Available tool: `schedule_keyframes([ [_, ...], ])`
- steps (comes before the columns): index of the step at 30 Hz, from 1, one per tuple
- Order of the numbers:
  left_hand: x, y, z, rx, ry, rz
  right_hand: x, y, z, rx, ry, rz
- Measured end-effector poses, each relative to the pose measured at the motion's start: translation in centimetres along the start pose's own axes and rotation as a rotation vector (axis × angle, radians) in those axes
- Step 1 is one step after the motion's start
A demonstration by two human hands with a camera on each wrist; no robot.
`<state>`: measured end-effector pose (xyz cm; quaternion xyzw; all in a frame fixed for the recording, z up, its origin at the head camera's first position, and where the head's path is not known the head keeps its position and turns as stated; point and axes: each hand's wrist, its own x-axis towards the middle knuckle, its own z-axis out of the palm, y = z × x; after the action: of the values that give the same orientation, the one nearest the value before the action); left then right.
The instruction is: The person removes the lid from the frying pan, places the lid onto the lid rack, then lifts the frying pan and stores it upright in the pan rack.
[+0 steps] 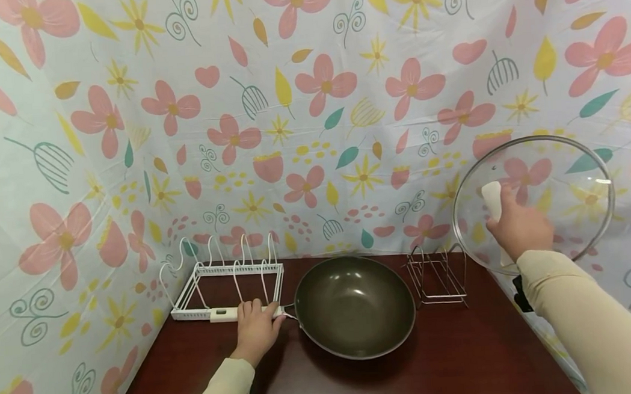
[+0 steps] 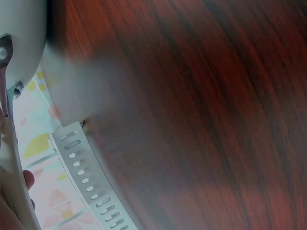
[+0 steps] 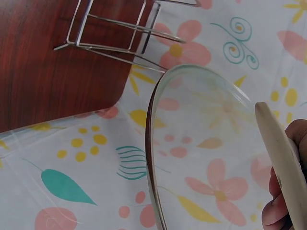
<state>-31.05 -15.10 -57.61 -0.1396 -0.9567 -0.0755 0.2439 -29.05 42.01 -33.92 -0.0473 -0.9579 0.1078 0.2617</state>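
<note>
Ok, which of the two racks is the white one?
The white rack is the one left of the pan, beside its cream handle. The other, right of the pan, is a silvery wire rack.

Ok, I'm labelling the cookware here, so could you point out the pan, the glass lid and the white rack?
Pan (image 1: 356, 309): head view, on its dark inside.
Glass lid (image 1: 537, 177): head view, on the clear glass above its middle.
White rack (image 2: 93, 175): left wrist view, on its slotted bar.
</note>
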Motion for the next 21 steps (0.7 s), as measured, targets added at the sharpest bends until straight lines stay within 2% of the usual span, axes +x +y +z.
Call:
schedule_keyframes([
  [6,-0.1,0.0,0.0,0.008,0.020,0.011,-0.6,-0.1,0.7,-0.030,-0.001,-0.056],
  [13,-0.2,-0.1,0.3,0.018,0.066,0.034,-0.9,0.0,1.7,-0.026,-0.023,-0.062],
  [21,-0.2,-0.1,0.2,0.019,0.057,0.028,-1.0,0.4,3.3,-0.027,-0.026,-0.071],
])
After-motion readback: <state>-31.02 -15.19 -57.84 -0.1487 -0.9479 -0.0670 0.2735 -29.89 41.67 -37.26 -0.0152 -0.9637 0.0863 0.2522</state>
